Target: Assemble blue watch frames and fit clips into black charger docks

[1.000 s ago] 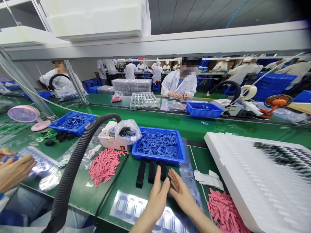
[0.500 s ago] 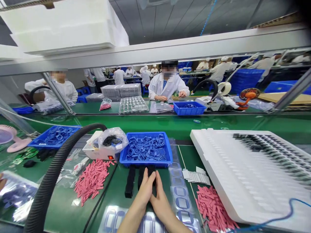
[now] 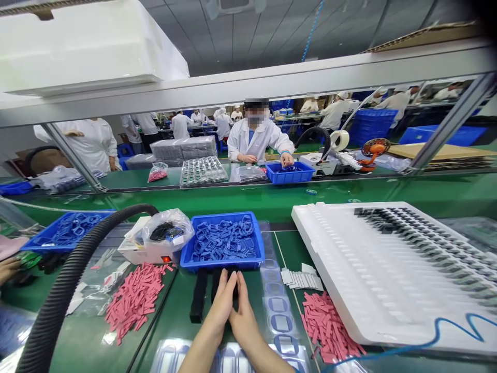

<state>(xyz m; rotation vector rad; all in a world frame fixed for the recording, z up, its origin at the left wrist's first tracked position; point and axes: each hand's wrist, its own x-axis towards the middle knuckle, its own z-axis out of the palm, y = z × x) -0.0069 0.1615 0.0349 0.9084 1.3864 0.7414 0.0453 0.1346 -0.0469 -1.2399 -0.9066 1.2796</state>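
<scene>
While the bare left hand [image 3: 219,311] and right hand [image 3: 244,321] stand open, palms nearly meeting and gripping nothing visible, fingers point forward along long matte black strips [image 3: 199,296] lying lengthwise on the green tabletop [image 3: 171,321], touching a blue plastic tray [image 3: 221,267] of moulded frames.

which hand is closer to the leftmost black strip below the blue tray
Left hand: nearer, just to the right of the black strip, with a small gap. Right hand: farther away, on the far side of the left hand.
</scene>
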